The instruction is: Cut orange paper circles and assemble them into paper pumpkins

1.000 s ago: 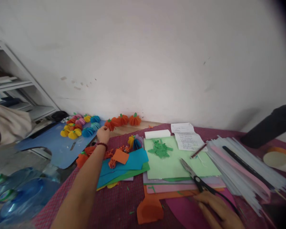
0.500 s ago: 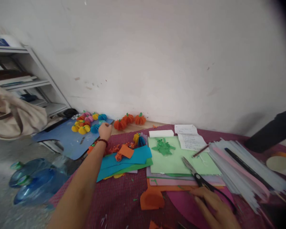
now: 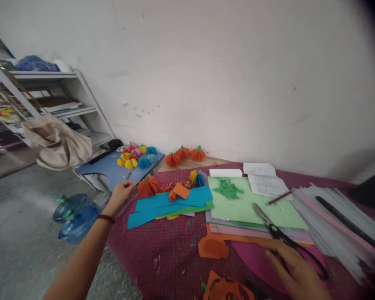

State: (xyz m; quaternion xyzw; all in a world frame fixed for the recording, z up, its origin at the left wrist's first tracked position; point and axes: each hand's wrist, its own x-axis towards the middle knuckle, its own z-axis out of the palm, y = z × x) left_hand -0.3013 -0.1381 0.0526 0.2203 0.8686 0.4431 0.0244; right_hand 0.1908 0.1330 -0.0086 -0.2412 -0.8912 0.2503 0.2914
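My left hand (image 3: 121,192) hovers at the left edge of the table with its fingers loosely apart and nothing in it. An orange paper pumpkin (image 3: 148,186) sits just to its right. My right hand (image 3: 295,273), blurred, lies flat on a magenta sheet (image 3: 253,260) against the black handles of the scissors (image 3: 279,235). The scissor blades rest on a light green sheet (image 3: 237,208) that carries small green cut-outs (image 3: 227,188).
Blue and green paper strips (image 3: 168,204) and orange scraps (image 3: 213,246) lie on the red cloth. More paper pumpkins sit by the wall (image 3: 184,154) and on a blue board (image 3: 136,155). White strips (image 3: 337,225) lie at the right. Water bottles (image 3: 76,214), a bag and shelves stand at the left.
My left hand drew back from the pumpkins near the wall to the table's left edge. The view swung left. My right hand stayed by the scissors.
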